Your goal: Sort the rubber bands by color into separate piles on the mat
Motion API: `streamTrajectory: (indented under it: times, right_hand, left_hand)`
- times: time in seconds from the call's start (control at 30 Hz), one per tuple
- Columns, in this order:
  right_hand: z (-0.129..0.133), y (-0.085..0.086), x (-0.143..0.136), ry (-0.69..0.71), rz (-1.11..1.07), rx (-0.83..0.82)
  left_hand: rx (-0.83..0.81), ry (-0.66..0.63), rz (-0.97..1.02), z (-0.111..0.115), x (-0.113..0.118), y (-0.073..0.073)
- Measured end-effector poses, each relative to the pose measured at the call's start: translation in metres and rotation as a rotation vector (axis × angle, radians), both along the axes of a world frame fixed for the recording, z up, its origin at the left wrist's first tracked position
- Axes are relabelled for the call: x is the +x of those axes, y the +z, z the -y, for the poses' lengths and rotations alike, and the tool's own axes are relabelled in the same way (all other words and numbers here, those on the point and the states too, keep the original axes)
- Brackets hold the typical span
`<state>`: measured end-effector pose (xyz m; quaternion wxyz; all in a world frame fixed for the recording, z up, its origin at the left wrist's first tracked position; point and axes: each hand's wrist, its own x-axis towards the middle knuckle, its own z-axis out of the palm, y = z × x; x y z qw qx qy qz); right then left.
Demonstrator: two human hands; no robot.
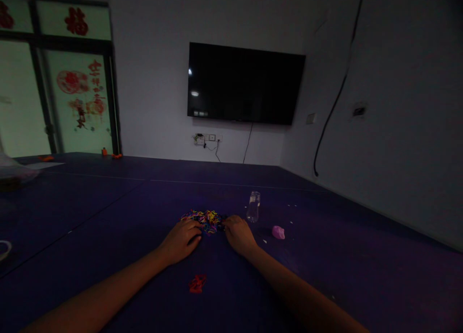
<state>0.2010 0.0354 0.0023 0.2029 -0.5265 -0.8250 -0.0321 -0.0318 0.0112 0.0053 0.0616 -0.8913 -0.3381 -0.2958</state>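
A heap of small multicoloured loops that look like rubber bands (209,220) lies on the dark purple table in front of me. My left hand (183,240) rests at its left edge, fingers stretched onto the bands and thumb held apart. On the opposite side, my right hand (238,232) touches the right edge of the heap with its fingers loosely bent; its fingertips are partly hidden. Nearer to me, between my forearms, sits a small separate bunch of red bands (197,284). A clear bottle (253,207) without a cap stands just beyond my right hand.
A crumpled pink lump (278,232) lies right of the bottle, among small white scraps. At the far left are a translucent plastic bag (14,171) and a white ring (4,250). Small orange objects (116,156) sit near the far edge. The table (126,212) has visible seams.
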Motion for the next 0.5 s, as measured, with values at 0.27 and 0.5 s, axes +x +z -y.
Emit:
streamTrajectory:
  times: [0.27, 0.5]
  right_hand:
    - [0.0011, -0.0001, -0.0012, -0.015, 0.041, -0.005]
    - [-0.0067, -0.0049, 0.001, 0.018, 0.034, -0.035]
  left_hand:
    - [-0.028, 0.002, -0.012, 0.0008, -0.0007, 0.0009]
    - [-0.033, -0.001, -0.014, -0.0002, -0.0013, -0.0003]
